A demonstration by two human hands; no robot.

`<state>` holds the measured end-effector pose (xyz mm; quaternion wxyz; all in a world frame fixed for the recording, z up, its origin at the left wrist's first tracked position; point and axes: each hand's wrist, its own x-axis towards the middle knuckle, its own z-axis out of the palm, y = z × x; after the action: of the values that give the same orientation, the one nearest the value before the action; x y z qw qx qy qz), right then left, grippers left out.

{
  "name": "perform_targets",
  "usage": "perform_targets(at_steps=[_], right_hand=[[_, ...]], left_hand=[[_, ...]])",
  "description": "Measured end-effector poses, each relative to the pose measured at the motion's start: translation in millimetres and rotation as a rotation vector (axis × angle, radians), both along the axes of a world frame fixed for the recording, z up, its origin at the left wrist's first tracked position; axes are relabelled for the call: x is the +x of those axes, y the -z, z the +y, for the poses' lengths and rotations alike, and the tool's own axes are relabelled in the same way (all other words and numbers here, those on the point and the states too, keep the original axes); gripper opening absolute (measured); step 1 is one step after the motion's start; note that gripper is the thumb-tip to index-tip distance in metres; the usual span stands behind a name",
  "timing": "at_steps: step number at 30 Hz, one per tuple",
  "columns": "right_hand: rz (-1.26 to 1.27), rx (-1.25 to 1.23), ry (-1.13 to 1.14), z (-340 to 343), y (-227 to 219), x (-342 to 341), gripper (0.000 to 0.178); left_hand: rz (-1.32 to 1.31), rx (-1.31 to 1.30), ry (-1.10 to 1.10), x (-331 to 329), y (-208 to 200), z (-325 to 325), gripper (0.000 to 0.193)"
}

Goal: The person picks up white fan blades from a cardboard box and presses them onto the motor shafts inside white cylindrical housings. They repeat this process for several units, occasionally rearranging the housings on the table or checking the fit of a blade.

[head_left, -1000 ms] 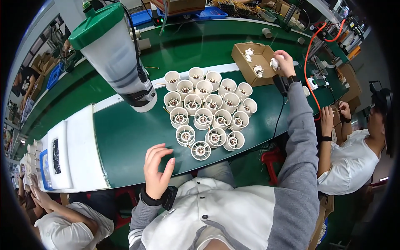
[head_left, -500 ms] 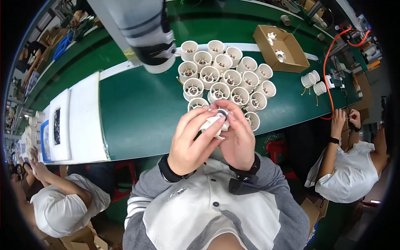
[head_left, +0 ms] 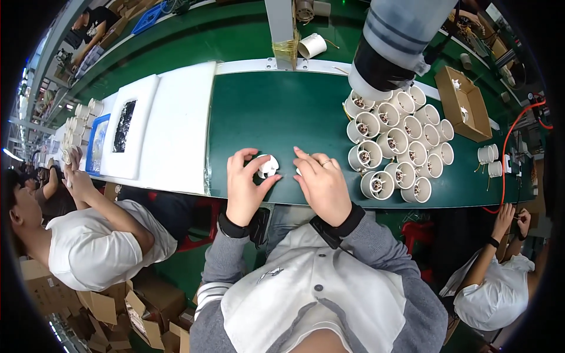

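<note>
My left hand [head_left: 245, 183] curves its fingers and thumb around a small white plastic part with notched, fin-like edges [head_left: 269, 167], low over the green tabletop. A short gap away, my right hand [head_left: 322, 185] has its fingers drawn together, palm down. A sliver of white shows at its fingertips, but the hand hides most of it. To the right of my right hand stand several white round cups [head_left: 393, 143], grouped closely, with spoked centres and copper-coloured parts inside.
A white foam sheet [head_left: 179, 126] covers the table at left. Above the cups hangs a thick grey-and-black cylinder [head_left: 385, 65]. An open cardboard box [head_left: 465, 109] and a red hose [head_left: 504, 170] are at right. People in white shirts sit on both sides.
My hands, earlier together around the white part near the cups, have separated and lowered toward the table left of the cups. The view has swung left.
</note>
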<state>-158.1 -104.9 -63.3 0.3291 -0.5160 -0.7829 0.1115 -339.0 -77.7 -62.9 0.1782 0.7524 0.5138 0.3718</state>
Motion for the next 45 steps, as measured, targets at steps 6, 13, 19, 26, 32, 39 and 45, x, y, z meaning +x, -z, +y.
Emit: perform_targets(at_steps=[6, 13, 19, 26, 32, 39, 45], right_hand=[[-0.413, 0.14, 0.007, 3, -3, -9, 0.034], [-0.595, -0.201, -0.062, 23, -31, -10, 0.032], [-0.591, -0.022, -0.096, 28, -5, -1, 0.027], [-0.444, 0.281, -0.078, 32, -7, 3, 0.014], [-0.527, -0.09, 0.064, 38, -16, -2, 0.01], [-0.348, -0.187, -0.055, 36, -33, 6, 0.01], [1.238, -0.213, -0.291, -10, -47, 29, 0.018]], left_hand=[[0.26, 0.165, 0.171, -4, -16, 16, 0.027], [0.466, 0.014, 0.49, -7, -28, 38, 0.017], [0.704, -0.006, 0.564, 2, -31, 38, 0.013], [0.424, 0.013, 0.407, -10, -17, 40, 0.008], [-0.607, -0.49, 0.286, -19, -41, 27, 0.016], [-1.785, -0.79, 0.595, -3, -30, -8, 0.028], [-1.786, -0.831, 0.719, 8, -23, -7, 0.039]])
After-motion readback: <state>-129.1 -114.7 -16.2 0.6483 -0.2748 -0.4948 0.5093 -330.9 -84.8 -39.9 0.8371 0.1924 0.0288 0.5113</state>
